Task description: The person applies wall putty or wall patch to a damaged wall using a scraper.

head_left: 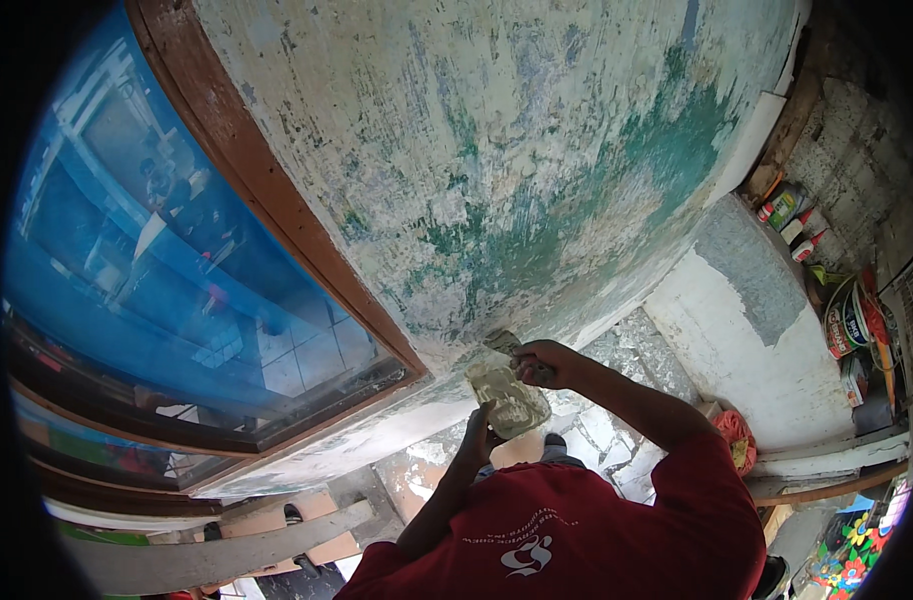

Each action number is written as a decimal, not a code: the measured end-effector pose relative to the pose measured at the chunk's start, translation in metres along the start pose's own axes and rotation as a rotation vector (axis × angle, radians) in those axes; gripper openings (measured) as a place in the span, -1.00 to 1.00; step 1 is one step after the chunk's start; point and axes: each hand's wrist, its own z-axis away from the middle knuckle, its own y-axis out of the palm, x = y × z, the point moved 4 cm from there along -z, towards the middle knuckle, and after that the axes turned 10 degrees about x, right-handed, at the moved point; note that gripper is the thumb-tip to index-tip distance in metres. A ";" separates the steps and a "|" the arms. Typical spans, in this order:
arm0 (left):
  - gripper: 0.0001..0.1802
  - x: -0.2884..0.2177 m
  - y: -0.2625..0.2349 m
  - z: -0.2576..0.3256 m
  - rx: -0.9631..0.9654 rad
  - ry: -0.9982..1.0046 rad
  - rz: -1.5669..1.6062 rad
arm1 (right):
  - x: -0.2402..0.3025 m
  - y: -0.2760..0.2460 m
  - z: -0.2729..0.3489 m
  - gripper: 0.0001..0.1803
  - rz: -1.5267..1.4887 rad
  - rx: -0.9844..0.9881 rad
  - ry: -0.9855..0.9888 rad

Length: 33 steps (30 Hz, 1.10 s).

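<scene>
My right hand is closed around the handle of a putty knife. Its blade points up and to the left, close to the lower part of the patchy wall; whether it touches the wall I cannot tell. Just below, my left hand grips a small pale rectangular tray by its left edge. Greyish-cream paste smears the tray's surface. White, grey and green patches of old paint cover the wall in front of me.
A brown-framed window with blue-tinted glass borders the wall at left. To the right are a white ledge, several bottles and a paint can. A red bag sits near my right elbow. A curved plank lies lower left.
</scene>
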 end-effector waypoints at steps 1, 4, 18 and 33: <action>-0.37 -0.001 0.004 0.000 -0.002 0.002 0.000 | 0.006 0.001 -0.002 -0.85 0.002 0.002 0.002; -0.44 -0.006 0.007 -0.001 -0.113 0.018 0.033 | 0.018 0.003 -0.014 -0.89 -0.239 0.133 0.098; -0.33 -0.015 -0.001 0.002 -0.074 0.009 0.056 | 0.074 0.034 -0.032 -0.56 -0.263 0.401 -0.106; -0.34 -0.019 0.021 -0.007 -0.074 0.042 0.056 | 0.072 0.087 0.062 -0.86 -0.226 0.396 -0.117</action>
